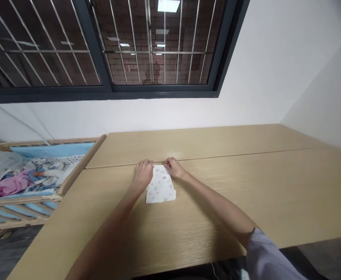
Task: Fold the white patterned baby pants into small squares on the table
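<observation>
A small white cloth with a faint coloured print lies folded into a rectangle on the light wooden table. My left hand rests on its far left corner, fingers curled over the edge. My right hand pinches the far right corner of the same cloth. Both arms reach forward from the near edge of the table.
A wooden cot stands left of the table, holding a heap of pink, blue and white clothes. A barred dark window fills the wall above. White walls meet at the right corner.
</observation>
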A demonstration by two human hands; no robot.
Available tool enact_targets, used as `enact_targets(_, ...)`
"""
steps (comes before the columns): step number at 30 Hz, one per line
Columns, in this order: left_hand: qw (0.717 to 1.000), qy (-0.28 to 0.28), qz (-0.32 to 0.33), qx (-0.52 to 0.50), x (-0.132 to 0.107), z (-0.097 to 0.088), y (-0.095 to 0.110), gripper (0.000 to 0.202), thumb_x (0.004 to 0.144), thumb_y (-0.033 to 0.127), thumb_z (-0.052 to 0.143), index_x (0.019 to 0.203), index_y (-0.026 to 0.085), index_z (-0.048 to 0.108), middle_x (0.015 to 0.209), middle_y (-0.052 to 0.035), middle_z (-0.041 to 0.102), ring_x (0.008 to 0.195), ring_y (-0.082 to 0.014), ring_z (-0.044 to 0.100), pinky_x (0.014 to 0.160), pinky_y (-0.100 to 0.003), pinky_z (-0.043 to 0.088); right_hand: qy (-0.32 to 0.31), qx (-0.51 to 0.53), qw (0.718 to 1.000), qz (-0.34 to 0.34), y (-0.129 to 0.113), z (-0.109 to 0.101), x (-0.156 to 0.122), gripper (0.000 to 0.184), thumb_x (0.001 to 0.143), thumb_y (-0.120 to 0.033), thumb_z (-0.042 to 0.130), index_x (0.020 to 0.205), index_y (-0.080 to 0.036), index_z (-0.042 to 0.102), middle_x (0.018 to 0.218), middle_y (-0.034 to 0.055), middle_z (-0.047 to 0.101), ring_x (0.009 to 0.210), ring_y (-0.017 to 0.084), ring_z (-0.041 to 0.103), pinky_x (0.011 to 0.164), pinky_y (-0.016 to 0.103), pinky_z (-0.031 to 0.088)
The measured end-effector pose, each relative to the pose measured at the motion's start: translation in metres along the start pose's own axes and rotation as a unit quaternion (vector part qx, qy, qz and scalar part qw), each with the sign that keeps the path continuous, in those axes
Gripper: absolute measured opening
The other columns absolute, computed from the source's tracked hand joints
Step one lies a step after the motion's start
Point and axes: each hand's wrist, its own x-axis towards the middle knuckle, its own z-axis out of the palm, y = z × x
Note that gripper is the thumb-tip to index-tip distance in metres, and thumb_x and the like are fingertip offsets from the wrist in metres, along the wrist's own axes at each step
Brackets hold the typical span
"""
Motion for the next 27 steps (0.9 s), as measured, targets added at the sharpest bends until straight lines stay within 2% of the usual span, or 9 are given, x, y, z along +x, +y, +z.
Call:
enact_targets(2,1.000,0.015,-0.003,0.015,-0.031,-0.001,0.011,0.034,0.100,0.021,0.039,0.124,0.010,0.060,0.123,-0.0209,0.063,0.114,-0.0324,0.056,0.098,-0.045,0.039,0.011,-0.029,0.999,-0.038,-0.013,-0.008,-0.012,0.034,0.099,-0.027,0.044,0.126,-0.012,0.057,0.124,0.0183,0.060,0.120,0.027,0.055,0.105,0.042,0.042)
enact_targets(4,0.999,0.018,0.006,0.027,-0.070,0.005,0.024,0.037,0.100,0.029,0.043,0.126,0.009,0.060,0.125,-0.0209,0.063,0.113,-0.0333,0.058,0.097,-0.046,0.042,-0.014,-0.062,0.991,-0.115,-0.033,-0.013,-0.027,0.047,0.102,-0.035,0.042,0.144,-0.013,0.044,0.141,0.0200,0.051,0.133,0.029,0.046,0.113,0.045,0.036)
enact_targets(7,0.996,0.034,0.042,0.066,-0.125,0.024,0.042,0.043,0.099,0.037,0.047,0.126,0.007,0.062,0.130,-0.0225,0.062,0.118,-0.0357,0.058,0.096,-0.048,0.047,-0.136,-0.074,0.953,-0.260,-0.066,-0.009,-0.051,0.057,0.104,-0.040,0.040,0.156,-0.018,0.029,0.157,0.0166,0.037,0.145,0.029,0.035,0.117,0.047,0.033)
enact_targets(10,0.995,0.027,0.045,0.087,-0.155,0.043,0.051,0.037,0.097,0.034,0.048,0.114,0.010,0.071,0.115,-0.0200,0.071,0.113,-0.0368,0.063,0.095,-0.052,0.049,-0.246,-0.043,0.901,-0.355,-0.081,0.013,-0.066,0.060,0.105,-0.038,0.038,0.159,-0.019,0.022,0.164,0.0134,0.025,0.151,0.024,0.024,0.121,0.042,0.026)
enact_targets(13,0.995,0.038,0.043,0.086,-0.162,0.054,0.052,0.033,0.098,0.028,0.046,0.109,0.012,0.073,0.105,-0.0173,0.074,0.104,-0.0338,0.067,0.090,-0.050,0.052,-0.296,-0.039,0.892,-0.340,-0.069,0.037,-0.069,0.060,0.106,-0.042,0.035,0.160,-0.018,0.021,0.165,0.0119,0.021,0.154,0.021,0.016,0.124,0.040,0.018)
enact_targets(17,0.993,0.074,0.022,0.084,-0.159,0.061,0.046,0.035,0.100,0.029,0.044,0.117,0.010,0.068,0.124,-0.0205,0.067,0.115,-0.0334,0.063,0.088,-0.046,0.054,-0.299,-0.082,0.902,-0.300,-0.031,0.052,-0.054,0.058,0.107,-0.046,0.032,0.159,-0.022,0.025,0.164,0.0086,0.024,0.153,0.021,0.017,0.125,0.044,0.015)
enact_targets(19,0.992,0.084,0.021,0.088,-0.159,0.066,0.043,0.036,0.100,0.028,0.045,0.124,0.009,0.064,0.133,-0.0220,0.062,0.120,-0.0338,0.060,0.091,-0.045,0.053,-0.279,-0.105,0.907,-0.296,-0.015,0.050,-0.038,0.059,0.106,-0.048,0.034,0.159,-0.023,0.026,0.164,0.0082,0.025,0.153,0.022,0.018,0.125,0.046,0.014)
enact_targets(22,0.993,0.084,0.024,0.084,-0.162,0.071,0.040,0.037,0.100,0.027,0.046,0.128,0.008,0.060,0.136,-0.0233,0.059,0.123,-0.0344,0.059,0.093,-0.046,0.052,-0.254,-0.130,0.919,-0.273,0.003,0.041,-0.009,0.060,0.106,-0.049,0.033,0.160,-0.024,0.024,0.164,0.0067,0.023,0.153,0.022,0.017,0.125,0.046,0.012)
enact_targets(27,0.992,0.078,0.033,0.092,-0.163,0.071,0.039,0.037,0.100,0.023,0.041,0.129,0.008,0.060,0.136,-0.0237,0.059,0.122,-0.0342,0.060,0.092,-0.046,0.052,-0.238,-0.159,0.929,-0.236,0.018,0.028,0.026,0.062,0.106,-0.051,0.024,0.161,-0.022,0.016,0.167,0.0063,0.012,0.155,0.022,0.009,0.126,0.045,0.006)
